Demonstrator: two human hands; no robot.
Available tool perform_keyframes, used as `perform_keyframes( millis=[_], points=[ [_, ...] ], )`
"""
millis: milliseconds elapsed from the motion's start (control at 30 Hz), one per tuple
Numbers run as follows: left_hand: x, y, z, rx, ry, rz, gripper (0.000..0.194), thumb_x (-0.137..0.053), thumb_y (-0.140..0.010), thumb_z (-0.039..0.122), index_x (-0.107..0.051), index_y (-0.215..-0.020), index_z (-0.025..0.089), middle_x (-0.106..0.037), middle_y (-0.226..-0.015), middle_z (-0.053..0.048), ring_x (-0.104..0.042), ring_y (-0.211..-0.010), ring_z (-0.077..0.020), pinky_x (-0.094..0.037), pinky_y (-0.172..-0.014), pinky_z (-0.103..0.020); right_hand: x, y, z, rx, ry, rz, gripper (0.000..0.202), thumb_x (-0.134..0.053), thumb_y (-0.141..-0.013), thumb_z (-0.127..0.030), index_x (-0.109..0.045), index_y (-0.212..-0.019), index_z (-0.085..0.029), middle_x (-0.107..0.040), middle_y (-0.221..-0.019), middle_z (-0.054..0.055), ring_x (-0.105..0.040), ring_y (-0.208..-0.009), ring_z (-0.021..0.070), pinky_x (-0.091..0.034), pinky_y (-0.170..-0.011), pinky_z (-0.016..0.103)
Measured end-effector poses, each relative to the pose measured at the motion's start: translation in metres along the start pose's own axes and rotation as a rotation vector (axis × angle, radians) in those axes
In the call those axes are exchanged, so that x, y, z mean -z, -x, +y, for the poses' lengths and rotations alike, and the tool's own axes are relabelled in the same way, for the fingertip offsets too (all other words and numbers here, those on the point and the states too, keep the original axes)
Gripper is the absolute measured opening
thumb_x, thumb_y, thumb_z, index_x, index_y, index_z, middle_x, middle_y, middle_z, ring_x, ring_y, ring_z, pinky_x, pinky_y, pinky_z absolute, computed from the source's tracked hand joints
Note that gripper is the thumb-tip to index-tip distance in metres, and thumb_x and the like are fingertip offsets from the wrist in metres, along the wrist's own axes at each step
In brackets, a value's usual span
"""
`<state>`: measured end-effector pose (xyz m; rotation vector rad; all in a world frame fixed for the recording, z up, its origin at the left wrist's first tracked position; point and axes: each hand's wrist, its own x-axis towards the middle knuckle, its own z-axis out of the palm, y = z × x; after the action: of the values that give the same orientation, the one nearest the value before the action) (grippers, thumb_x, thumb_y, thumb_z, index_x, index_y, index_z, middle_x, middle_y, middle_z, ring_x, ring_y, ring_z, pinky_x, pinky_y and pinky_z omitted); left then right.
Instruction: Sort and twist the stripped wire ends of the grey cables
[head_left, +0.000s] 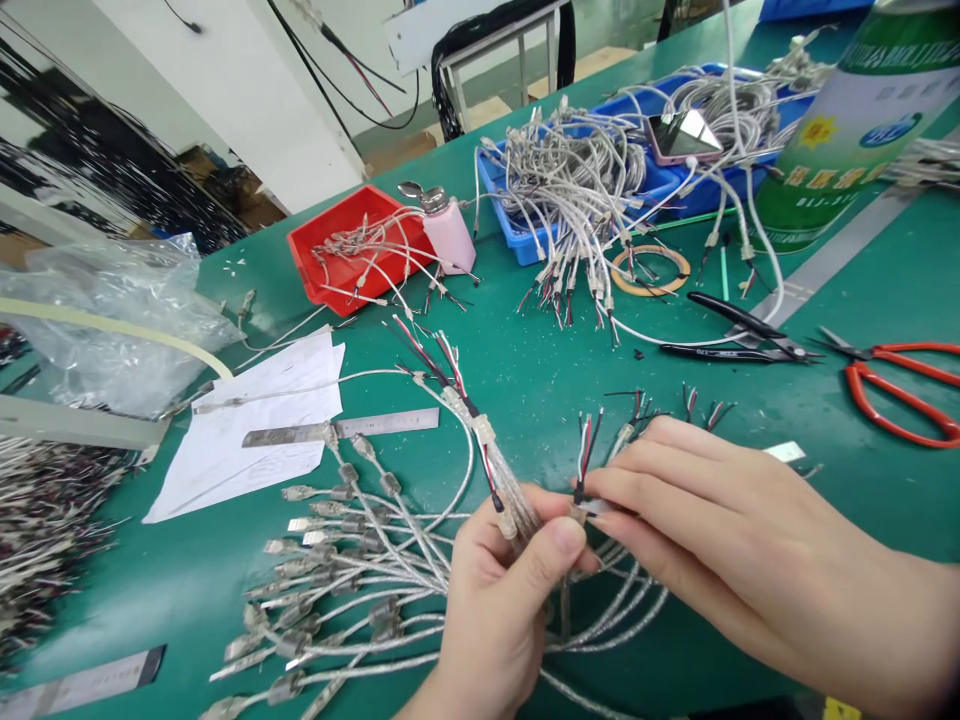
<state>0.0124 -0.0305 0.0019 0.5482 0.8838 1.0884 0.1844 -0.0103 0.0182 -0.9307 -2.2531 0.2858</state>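
My left hand [495, 595] is closed around several clear-jacketed cables [517, 500], whose split red, white and black wires point up and away. Between its thumb and finger sits the end of a single cable [578, 512], its thin wires fanned upward. The fingers of my right hand [727, 530] are pinched together at that same end, on a small pale strip [598, 507] that looks like tape. Below and left of my hands, USB plugs [322, 537] on silvery cables spread over the green table [217, 590]. More bare wire ends [697, 405] show just beyond my right hand.
Across the table are a red tray [306, 255], a pink pump bottle [450, 237], blue trays [517, 245] of cables, a phone [684, 136] and a tape ring [651, 290]. Black cutters [739, 330], red-handled scissors [862, 385] and a green can [840, 130] stand right; a ruler [375, 425] lies on paper [202, 465].
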Motion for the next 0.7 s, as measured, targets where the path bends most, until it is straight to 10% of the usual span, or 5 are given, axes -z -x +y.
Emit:
perform_keyframes(
  millis=[700],
  points=[
    [-0.0006,0.0,0.001,0.017,-0.004,0.016,0.011,-0.082,-0.072,0.021,-0.075,-0.081,0.02,-0.07,-0.062,0.003,-0.063,-0.058,-0.0044,-0.048,-0.06,-0.01,0.0061,-0.0004,-0.0015,-0.022,0.052,0.019,0.038,-0.032,-0.104,-0.019,-0.065,-0.087,-0.014,-0.066,-0.088,0.008,-0.058,-0.074,0.0217,-0.039,-0.054,0.033]
  ],
)
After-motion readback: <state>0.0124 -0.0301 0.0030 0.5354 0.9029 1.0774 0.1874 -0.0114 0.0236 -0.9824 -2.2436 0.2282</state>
